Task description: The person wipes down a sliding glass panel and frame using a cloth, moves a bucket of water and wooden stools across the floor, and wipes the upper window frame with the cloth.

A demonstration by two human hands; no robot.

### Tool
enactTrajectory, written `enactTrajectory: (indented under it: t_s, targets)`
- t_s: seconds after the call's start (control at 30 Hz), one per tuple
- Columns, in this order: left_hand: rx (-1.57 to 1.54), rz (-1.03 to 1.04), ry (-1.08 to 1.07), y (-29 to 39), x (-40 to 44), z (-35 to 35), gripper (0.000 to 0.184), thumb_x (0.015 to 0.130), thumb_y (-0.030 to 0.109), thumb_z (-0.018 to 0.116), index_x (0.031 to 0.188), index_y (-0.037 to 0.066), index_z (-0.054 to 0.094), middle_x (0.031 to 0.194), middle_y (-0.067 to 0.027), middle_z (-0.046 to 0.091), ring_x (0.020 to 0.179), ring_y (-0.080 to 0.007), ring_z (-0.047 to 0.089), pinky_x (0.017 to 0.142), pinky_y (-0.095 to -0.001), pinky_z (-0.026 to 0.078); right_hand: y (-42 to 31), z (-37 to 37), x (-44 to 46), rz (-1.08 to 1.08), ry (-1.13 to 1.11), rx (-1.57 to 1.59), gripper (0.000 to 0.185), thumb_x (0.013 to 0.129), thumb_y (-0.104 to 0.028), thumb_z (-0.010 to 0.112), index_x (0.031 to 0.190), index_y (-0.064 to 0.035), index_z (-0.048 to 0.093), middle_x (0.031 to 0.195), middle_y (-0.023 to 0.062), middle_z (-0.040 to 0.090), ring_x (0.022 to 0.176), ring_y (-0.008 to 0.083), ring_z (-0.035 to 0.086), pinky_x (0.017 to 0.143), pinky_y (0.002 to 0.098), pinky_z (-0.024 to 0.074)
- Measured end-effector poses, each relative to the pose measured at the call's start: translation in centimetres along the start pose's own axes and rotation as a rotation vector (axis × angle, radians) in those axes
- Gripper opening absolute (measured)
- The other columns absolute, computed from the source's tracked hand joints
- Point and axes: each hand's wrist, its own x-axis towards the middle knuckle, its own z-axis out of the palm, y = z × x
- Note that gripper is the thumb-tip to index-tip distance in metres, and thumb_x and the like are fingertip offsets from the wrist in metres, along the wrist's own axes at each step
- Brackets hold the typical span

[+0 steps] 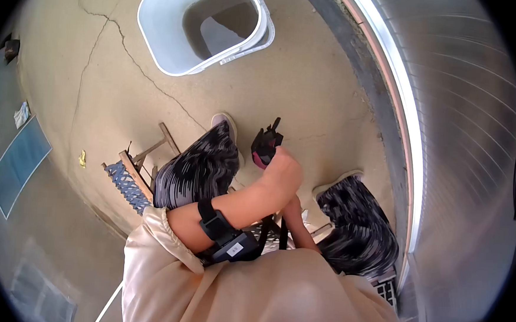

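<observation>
My left hand (284, 167) reaches across my lap, fingers curled down and partly hidden from above. It is closed at the near end of a small black and pink item that looks like a glove (265, 144). Black finger-like tips on this item point away from me. My right forearm (299, 224) comes up from below and passes behind my left wrist, in line with the glove. The right hand's own fingers do not show. A black strap (212, 222) circles my left arm, beside a black box (236, 248) with a white label.
A white bucket (165, 28) with murky water stands ahead on the cracked concrete floor (315, 88). By my left leg is a wooden-framed folding seat (128, 182) with woven blue webbing. A translucent wall (466, 144) with a metal rail runs along the right.
</observation>
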Motion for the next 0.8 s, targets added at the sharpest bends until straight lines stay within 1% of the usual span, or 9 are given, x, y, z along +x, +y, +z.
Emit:
enactTrajectory:
  t_s: [0.13, 0.23, 0.37, 0.4, 0.5, 0.57, 0.63, 0.7, 0.8]
  targets:
    - [-0.020, 0.017, -0.071, 0.5, 1.3, -0.5, 0.017, 0.073, 0.019, 0.062, 0.087, 0.011, 0.070, 0.081, -0.0042, 0.067, 0.080, -0.0215, 0.063, 0.069, -0.0366, 0.039, 1.6, -0.5, -0.5, 0.108, 0.022, 0.057, 0.054, 0.076, -0.008, 0.063, 0.127, -0.0048, 0.046, 0.124, 0.0123, 0.054, 0.112, 0.0215, 0.052, 0.091, 0.0313, 0.0403]
    - [-0.127, -0.023, 0.068, 1.0, 1.6, 0.9, 0.012, 0.068, 0.016, 0.064, 0.077, 0.009, 0.063, 0.073, -0.0057, 0.063, 0.073, -0.0209, 0.062, 0.065, -0.0329, 0.040, 8.9, -1.0, -0.3, 0.082, -0.057, -0.133, 0.064, 0.069, -0.006, 0.064, 0.129, -0.0056, 0.043, 0.124, 0.0148, 0.053, 0.115, 0.0267, 0.051, 0.093, 0.0326, 0.0398]
    - [-0.241, 0.013, -0.004, 1.7, 0.5, 1.1, 0.009, 0.068, 0.014, 0.063, 0.075, 0.009, 0.063, 0.070, -0.0057, 0.063, 0.070, -0.0208, 0.062, 0.063, -0.0331, 0.041, 13.5, -1.3, -5.4, 0.328, -0.223, -0.259, 0.073, 0.064, 0.001, 0.058, 0.134, -0.0053, 0.037, 0.128, 0.0167, 0.050, 0.119, 0.0297, 0.047, 0.096, 0.0331, 0.0385]
    - [-0.260, -0.013, 0.016, 2.6, 0.5, 2.7, 0.008, 0.067, 0.014, 0.063, 0.074, 0.009, 0.063, 0.068, -0.0057, 0.063, 0.068, -0.0207, 0.062, 0.061, -0.0332, 0.041, 15.6, -1.0, -6.8, 0.219, -0.263, -0.217, 0.076, 0.062, 0.004, 0.057, 0.134, -0.0049, 0.036, 0.129, 0.0174, 0.049, 0.121, 0.0299, 0.045, 0.097, 0.0341, 0.0380]
    - [-0.298, -0.036, -0.027, 4.2, -0.5, 5.2, 0.006, 0.066, 0.013, 0.063, 0.070, 0.009, 0.064, 0.064, -0.0051, 0.062, 0.064, -0.0202, 0.062, 0.058, -0.0335, 0.041, 13.5, -0.6, -7.8, 0.133, -0.230, -0.393, 0.070, 0.061, 0.002, 0.060, 0.129, -0.0051, 0.042, 0.119, 0.0191, 0.054, 0.114, 0.0346, 0.049, 0.094, 0.0368, 0.0406]
    - [-0.388, -0.071, -0.002, 5.2, -1.2, 7.4, 0.008, 0.066, 0.013, 0.063, 0.072, 0.009, 0.065, 0.066, -0.0053, 0.063, 0.065, -0.0207, 0.063, 0.058, -0.0332, 0.042, 18.2, -0.1, -5.8, -0.120, -0.215, -0.621, 0.060, 0.062, -0.003, 0.063, 0.120, -0.0088, 0.050, 0.109, 0.0176, 0.060, 0.102, 0.0345, 0.056, 0.086, 0.0401, 0.0445]
    - [-0.440, -0.144, 0.246, 5.5, -2.1, 8.7, 0.011, 0.069, 0.015, 0.061, 0.077, 0.008, 0.062, 0.065, -0.0071, 0.061, 0.065, -0.0217, 0.063, 0.059, -0.0337, 0.045, 16.4, -0.6, -4.5, 0.045, -0.255, -0.665, 0.052, 0.068, -0.007, 0.062, 0.119, -0.0079, 0.052, 0.112, 0.0167, 0.059, 0.105, 0.0333, 0.055, 0.088, 0.0390, 0.0439]
    - [-0.518, -0.237, 0.290, 4.8, -2.4, 9.0, 0.009, 0.073, 0.012, 0.057, 0.081, 0.009, 0.058, 0.072, -0.0064, 0.060, 0.070, -0.0227, 0.063, 0.064, -0.0354, 0.047, 12.9, -1.5, -5.5, 0.100, -0.054, -0.570, 0.046, 0.074, -0.012, 0.060, 0.119, -0.0071, 0.053, 0.111, 0.0157, 0.060, 0.105, 0.0303, 0.057, 0.088, 0.0366, 0.0446]
    - [-0.628, -0.447, 0.509, 2.8, -3.1, 9.2, 0.015, 0.072, 0.010, 0.058, 0.087, 0.012, 0.056, 0.079, -0.0059, 0.059, 0.078, -0.0245, 0.060, 0.067, -0.0375, 0.046, 9.2, -4.6, -7.6, 0.149, -0.059, -0.239, 0.036, 0.080, -0.013, 0.058, 0.115, -0.0056, 0.056, 0.106, 0.0131, 0.064, 0.098, 0.0228, 0.062, 0.084, 0.0303, 0.0469]
